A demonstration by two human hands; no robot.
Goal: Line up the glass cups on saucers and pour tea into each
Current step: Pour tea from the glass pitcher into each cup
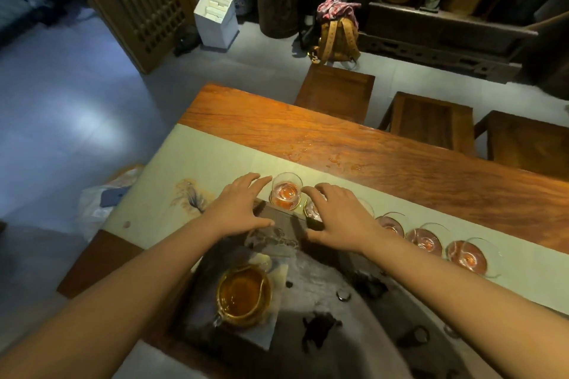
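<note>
Glass cup (286, 191) flanked by spread left hand (243, 206), right hand (338, 215).

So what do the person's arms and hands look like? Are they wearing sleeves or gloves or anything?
No gloves and no sleeves in view. Both forearms are bare all the way to the bottom edge of the picture. The left hand and the right hand are bare too. I can't see any ring, watch or bracelet on either hand or wrist.

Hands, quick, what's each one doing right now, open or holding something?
Left hand: open, fingers spread, holding nothing, beside the leftmost glass cup.
Right hand: open, fingers spread above the next cup, gripping nothing visible.
</note>
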